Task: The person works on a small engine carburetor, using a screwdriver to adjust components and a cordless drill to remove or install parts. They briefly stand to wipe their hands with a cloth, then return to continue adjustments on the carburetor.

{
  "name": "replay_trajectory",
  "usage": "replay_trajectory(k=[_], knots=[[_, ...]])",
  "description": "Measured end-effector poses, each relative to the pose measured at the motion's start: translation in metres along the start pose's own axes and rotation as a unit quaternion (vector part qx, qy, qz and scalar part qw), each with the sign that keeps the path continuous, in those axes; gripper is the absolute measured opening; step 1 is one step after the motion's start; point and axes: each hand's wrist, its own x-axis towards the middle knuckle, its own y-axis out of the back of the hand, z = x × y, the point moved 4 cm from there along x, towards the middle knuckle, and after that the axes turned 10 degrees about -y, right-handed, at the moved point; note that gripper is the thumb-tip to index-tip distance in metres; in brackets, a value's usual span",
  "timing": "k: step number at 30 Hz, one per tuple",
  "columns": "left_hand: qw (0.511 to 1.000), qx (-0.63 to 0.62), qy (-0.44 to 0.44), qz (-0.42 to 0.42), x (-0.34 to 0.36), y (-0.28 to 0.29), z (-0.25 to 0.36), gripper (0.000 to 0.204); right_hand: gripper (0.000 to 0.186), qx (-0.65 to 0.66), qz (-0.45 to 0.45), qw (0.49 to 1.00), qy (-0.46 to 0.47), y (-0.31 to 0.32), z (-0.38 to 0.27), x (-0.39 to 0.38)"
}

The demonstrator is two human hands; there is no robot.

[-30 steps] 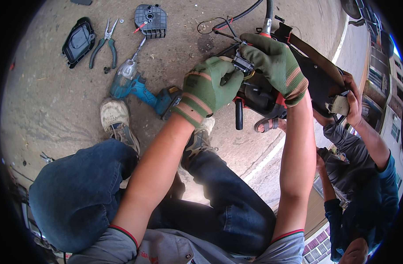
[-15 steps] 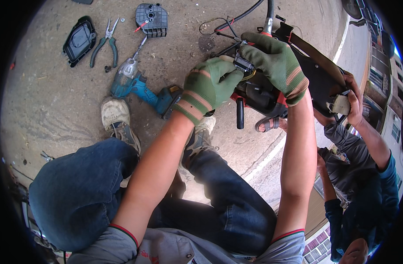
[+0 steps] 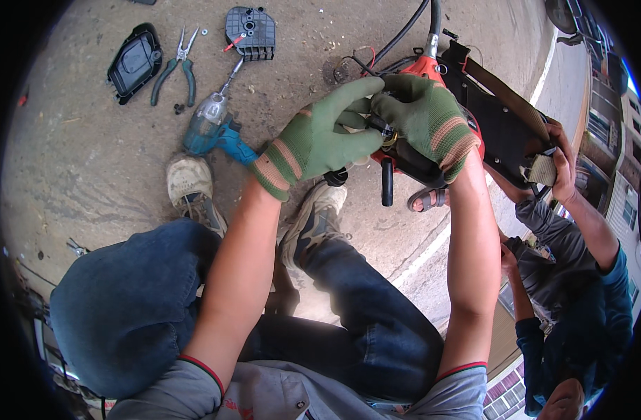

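My left hand, in a green striped glove, curls at a small dark metal component, with its index finger raised along the top and thumb below. My right hand, gloved alike, grips that component from the right and hides much of it. The component sits on a red-and-black engine machine with a black padded back panel, hoses and a black handle. Left of my hands, a blue power driver lies on the concrete beside my shoe.
A black cover, pliers and a grey ribbed housing lie at upper left. Another person's hand grips the machine's strap at right; their sandalled foot is below the machine. My shoes are on the ground.
My left hand has shifted left and opened a little, its index finger lifting over the component. My right hand has lowered slightly, covering more of it and uncovering more red housing.
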Motion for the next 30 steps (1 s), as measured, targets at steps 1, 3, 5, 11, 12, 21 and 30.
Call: replay_trajectory(k=[1, 3, 5, 11, 12, 21, 30], knots=[[1.000, 0.014, -0.007, -0.001, -0.001, -0.003, 0.001, 0.072, 0.038, -0.010, 0.003, 1.000, 0.002, -0.003, -0.002, -0.002], [0.999, 0.041, -0.024, -0.008, 0.001, -0.009, 0.000, 0.075, 0.035, -0.025, 0.001, 1.000, 0.012, -0.003, -0.003, -0.007], [1.000, -0.011, -0.026, -0.005, 0.001, -0.012, -0.009, 0.074, 0.034, -0.029, -0.015, 0.999, 0.025, 0.004, -0.005, -0.013], [1.000, -0.020, -0.012, -0.010, -0.006, -0.012, -0.026, 0.067, 0.032, 0.192, 0.063, 0.979, 0.011, 0.033, 0.011, -0.029], [1.000, 0.002, -0.010, -0.014, -0.007, -0.012, -0.025, 0.065, 0.032, 0.213, 0.102, 0.971, 0.036, 0.044, 0.010, -0.035], [0.996, -0.079, 0.037, -0.024, -0.008, -0.013, -0.030, 0.062, 0.032, 0.057, 0.381, 0.913, 0.137, 0.049, 0.095, -0.034], [0.985, -0.170, -0.018, 0.001, -0.013, 0.011, -0.048, 0.069, 0.035, 0.075, 0.395, 0.906, 0.133, 0.049, 0.094, -0.031]])
